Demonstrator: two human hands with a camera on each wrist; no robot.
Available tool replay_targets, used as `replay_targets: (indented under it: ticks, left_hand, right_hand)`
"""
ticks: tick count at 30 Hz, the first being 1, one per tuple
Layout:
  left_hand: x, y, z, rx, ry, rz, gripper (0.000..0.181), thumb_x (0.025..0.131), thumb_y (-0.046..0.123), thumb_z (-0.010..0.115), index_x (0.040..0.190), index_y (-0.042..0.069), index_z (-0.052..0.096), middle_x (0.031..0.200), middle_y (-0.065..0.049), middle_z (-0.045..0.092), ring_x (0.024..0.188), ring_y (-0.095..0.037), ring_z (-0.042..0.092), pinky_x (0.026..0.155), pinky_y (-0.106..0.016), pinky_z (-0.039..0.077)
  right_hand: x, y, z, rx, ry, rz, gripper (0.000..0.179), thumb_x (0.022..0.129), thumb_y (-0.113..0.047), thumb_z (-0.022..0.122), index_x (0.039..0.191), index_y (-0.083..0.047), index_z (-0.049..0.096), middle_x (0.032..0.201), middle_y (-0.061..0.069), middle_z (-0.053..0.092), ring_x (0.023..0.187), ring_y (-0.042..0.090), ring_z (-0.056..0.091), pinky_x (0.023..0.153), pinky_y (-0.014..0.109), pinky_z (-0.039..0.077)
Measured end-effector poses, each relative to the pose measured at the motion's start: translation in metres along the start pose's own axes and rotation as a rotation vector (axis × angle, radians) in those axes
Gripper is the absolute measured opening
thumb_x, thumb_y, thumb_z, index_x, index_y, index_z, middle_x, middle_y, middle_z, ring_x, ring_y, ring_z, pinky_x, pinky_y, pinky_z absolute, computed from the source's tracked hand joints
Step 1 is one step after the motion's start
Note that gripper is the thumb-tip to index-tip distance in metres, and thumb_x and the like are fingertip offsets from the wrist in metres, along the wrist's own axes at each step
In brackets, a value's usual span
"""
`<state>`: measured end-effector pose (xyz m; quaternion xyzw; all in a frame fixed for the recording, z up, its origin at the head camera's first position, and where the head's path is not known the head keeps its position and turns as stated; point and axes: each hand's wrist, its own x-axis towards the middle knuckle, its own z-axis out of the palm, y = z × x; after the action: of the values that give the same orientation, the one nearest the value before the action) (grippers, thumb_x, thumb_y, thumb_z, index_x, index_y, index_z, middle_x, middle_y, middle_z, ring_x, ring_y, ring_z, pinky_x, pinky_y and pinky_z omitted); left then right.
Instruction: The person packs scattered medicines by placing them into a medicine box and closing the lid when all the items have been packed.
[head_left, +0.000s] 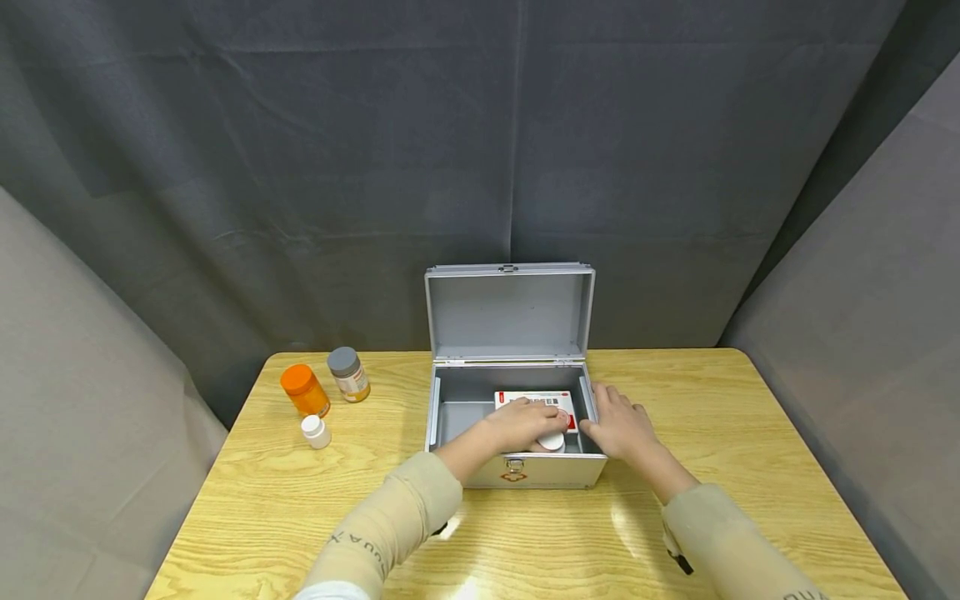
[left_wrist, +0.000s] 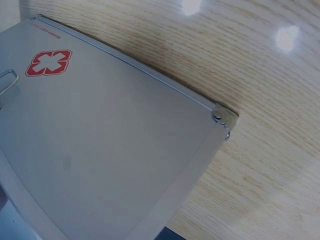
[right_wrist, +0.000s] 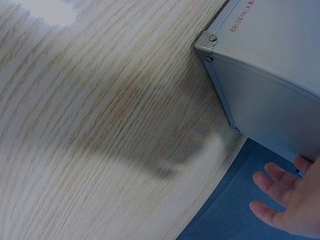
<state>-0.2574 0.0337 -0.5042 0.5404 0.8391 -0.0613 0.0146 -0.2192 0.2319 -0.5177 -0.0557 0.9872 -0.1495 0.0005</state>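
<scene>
A silver first-aid case (head_left: 558, 473) stands on the table with its lid (head_left: 512, 315) raised. My left hand (head_left: 521, 423) reaches over the front wall into it, its fingers and thumb around a white round-topped bottle (head_left: 552, 442), mostly hidden under the hand. Behind that bottle lies a white and red medicine box (head_left: 517, 396), partly covered by the fingers. At the right wall my right hand (head_left: 624, 427) touches the rim with its thumb, the other fingers loosely extended outside. The left wrist view shows only the case front with its red emblem (left_wrist: 48, 63).
On the left of the wooden table (head_left: 720, 467) stand an orange bottle (head_left: 306, 392), a grey-capped bottle (head_left: 349, 375) and a small white bottle (head_left: 316, 432). A dark grey curtain (head_left: 337, 167) hangs behind the table; lighter cloth hangs at both sides.
</scene>
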Motion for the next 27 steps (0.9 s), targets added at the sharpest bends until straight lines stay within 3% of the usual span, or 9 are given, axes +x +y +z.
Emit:
replay_targets:
  ticks: [10,18,27]
  left_hand:
    - [-0.01,-0.007,-0.002,-0.096,0.022,-0.066,0.054,0.086,0.055,0.049,0.133,0.028,0.046,0.122,0.004,0.053,0.114,-0.011,0.049,0.087,-0.032,0.044]
    - [-0.023,-0.012,-0.006,-0.192,0.019,-0.145,0.055,0.088,0.057,0.042,0.134,0.026,0.045,0.132,0.007,0.047,0.121,-0.013,0.043,0.098,-0.037,0.036]
    - [-0.042,-0.017,-0.014,-0.176,0.089,-0.246,0.056,0.09,0.058,0.038,0.136,0.025,0.043,0.132,0.006,0.048,0.117,-0.012,0.043,0.096,-0.035,0.035]
  right_hand:
    - [0.001,0.0,0.001,0.003,-0.006,0.006,0.069,0.083,-0.034,0.051,0.136,0.003,0.027,0.13,0.027,0.04,0.115,0.045,0.042,0.088,0.064,0.031]
    - [0.001,-0.001,0.002,0.002,-0.012,0.011,0.071,0.083,-0.035,0.051,0.137,0.003,0.026,0.131,0.028,0.038,0.116,0.046,0.04,0.09,0.064,0.03]
    - [0.0,-0.001,0.001,0.006,-0.006,0.01,0.071,0.083,-0.035,0.051,0.137,0.003,0.026,0.132,0.029,0.037,0.117,0.047,0.04,0.09,0.064,0.03]
